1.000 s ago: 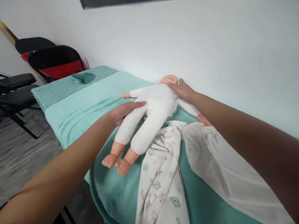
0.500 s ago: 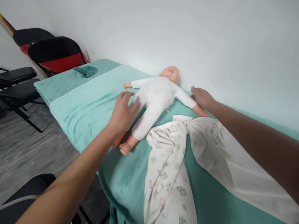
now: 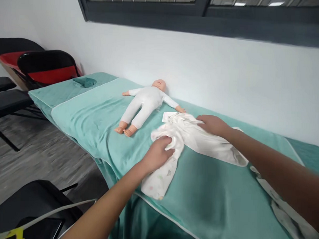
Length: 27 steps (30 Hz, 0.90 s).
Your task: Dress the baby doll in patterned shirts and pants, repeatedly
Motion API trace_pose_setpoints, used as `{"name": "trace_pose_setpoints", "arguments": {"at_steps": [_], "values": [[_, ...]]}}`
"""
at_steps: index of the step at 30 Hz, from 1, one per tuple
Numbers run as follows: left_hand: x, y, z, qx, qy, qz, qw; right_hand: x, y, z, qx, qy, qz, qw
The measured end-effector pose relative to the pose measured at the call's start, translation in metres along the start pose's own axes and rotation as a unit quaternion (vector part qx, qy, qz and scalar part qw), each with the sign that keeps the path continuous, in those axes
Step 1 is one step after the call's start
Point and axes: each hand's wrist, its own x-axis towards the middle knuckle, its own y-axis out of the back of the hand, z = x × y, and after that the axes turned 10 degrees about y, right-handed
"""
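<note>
White-bodied doll lying near printed white cloth trousers on green velvety bench. My left hand, right hand touching trousers; I can't tell whether fingers grasping.

The doll lies on the covered bed, its head next to the wall behind it and the window above that. Right of the doll and nearer the front lie the trousers, with the left hand and right hand on them, and farther right another cloth. Left of the doll are the bed's opening, then folding chairs; before it, leftward, stands a nearer chair.
</note>
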Motion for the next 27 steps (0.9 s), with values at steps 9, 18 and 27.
{"name": "trace_pose_setpoints", "arguments": {"at_steps": [9,18,27], "values": [[-0.032,-0.014,0.076,0.145,-0.226,0.103,0.958,-0.105,0.073,-0.155,0.129,0.217,0.021,0.967],[-0.039,-0.013,0.097,0.295,-0.227,0.192,0.908,-0.18,0.084,-0.146,-0.026,-0.092,-0.062,0.994],[-0.072,-0.032,0.107,0.103,-0.215,0.251,0.938,-0.183,0.01,-0.165,0.345,-0.074,0.086,0.932]]}}
